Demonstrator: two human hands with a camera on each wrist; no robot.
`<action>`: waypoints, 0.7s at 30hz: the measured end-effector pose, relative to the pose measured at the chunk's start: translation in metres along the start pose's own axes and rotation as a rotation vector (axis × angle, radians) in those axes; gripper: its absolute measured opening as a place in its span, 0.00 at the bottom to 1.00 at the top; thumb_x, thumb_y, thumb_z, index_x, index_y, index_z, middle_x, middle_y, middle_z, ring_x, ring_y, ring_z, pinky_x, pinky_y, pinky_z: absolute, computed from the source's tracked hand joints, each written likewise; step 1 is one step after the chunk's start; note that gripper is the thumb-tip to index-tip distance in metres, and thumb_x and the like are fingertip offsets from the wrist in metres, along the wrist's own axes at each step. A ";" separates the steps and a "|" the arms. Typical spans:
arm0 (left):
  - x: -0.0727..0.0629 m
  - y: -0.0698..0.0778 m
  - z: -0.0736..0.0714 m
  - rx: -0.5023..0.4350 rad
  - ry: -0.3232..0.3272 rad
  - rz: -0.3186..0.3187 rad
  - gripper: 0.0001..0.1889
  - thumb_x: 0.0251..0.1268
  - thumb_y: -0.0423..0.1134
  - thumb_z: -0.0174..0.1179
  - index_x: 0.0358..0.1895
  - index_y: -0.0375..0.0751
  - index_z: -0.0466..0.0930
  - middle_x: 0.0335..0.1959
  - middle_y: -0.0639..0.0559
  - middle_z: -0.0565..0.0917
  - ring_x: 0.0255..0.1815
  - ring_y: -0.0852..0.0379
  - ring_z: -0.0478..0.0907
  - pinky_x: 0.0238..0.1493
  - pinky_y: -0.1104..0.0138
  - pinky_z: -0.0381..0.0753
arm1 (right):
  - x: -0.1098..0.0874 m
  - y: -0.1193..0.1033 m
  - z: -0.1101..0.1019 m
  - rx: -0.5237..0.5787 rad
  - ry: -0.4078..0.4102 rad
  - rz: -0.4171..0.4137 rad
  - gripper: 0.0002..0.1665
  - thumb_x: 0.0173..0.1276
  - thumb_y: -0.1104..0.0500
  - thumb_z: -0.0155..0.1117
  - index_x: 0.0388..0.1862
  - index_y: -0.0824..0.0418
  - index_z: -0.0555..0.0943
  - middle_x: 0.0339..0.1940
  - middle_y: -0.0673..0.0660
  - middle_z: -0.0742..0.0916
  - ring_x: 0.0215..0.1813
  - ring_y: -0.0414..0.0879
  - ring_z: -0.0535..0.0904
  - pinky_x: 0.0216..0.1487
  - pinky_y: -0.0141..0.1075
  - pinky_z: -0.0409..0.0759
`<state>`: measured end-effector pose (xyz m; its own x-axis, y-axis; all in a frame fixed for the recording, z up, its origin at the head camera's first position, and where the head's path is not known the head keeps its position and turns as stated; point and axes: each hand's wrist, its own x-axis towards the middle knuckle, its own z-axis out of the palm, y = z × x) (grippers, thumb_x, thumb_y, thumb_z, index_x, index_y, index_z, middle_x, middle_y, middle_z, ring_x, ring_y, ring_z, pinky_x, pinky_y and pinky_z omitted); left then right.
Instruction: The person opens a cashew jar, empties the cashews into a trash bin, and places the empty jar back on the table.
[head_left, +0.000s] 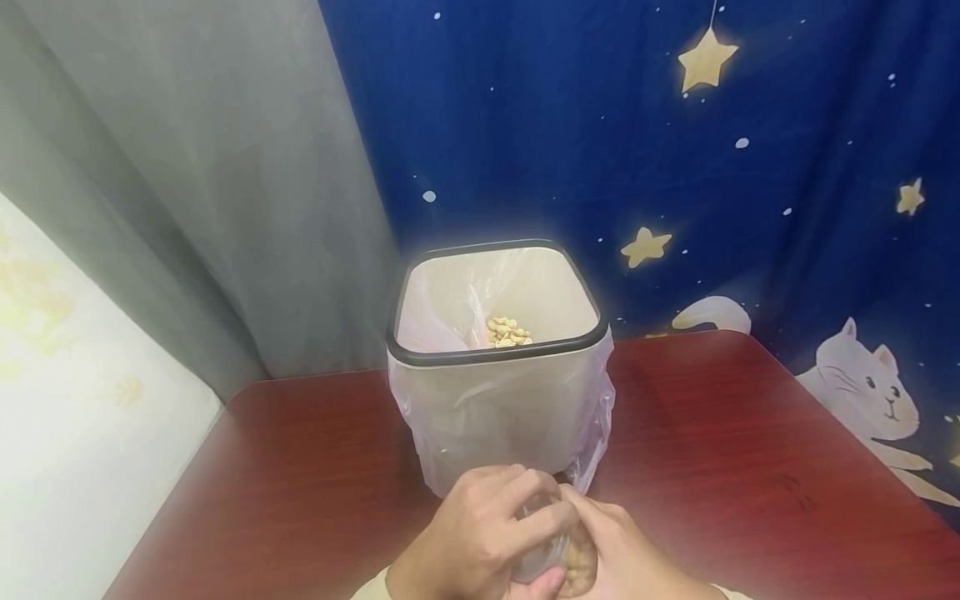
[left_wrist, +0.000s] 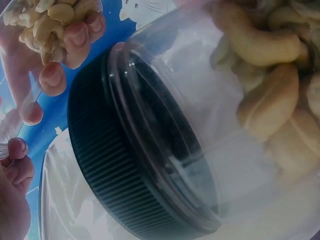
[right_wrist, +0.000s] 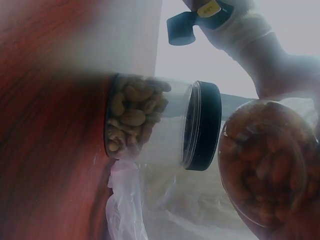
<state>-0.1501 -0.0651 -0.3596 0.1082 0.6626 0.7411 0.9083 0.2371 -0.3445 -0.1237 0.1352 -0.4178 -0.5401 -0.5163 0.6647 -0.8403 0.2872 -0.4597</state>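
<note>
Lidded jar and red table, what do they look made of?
Lidded jar: clear, glossy plastic or glass, since nuts show through. Its lid: probably dark plastic, given the ribbed edge. Table: smooth wood or laminate, judging by streaky grain.

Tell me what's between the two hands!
A clear container of nuts sits between the left hand and the right hand; you can see that in the head view.

Bright head view, dimmer wrist views, seemingly hazy
</note>
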 end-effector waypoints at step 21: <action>0.002 0.001 0.000 -0.007 0.026 -0.049 0.17 0.63 0.50 0.51 0.41 0.44 0.85 0.31 0.57 0.78 0.27 0.66 0.73 0.31 0.80 0.74 | 0.000 -0.003 0.003 0.003 0.041 0.025 0.43 0.38 0.61 0.81 0.58 0.56 0.75 0.40 0.49 0.88 0.41 0.33 0.82 0.42 0.21 0.79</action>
<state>-0.1488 -0.0638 -0.3581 0.0742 0.6317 0.7717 0.9154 0.2638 -0.3040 -0.1211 0.1317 -0.4184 -0.5625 -0.4757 0.6763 -0.8264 0.2971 -0.4784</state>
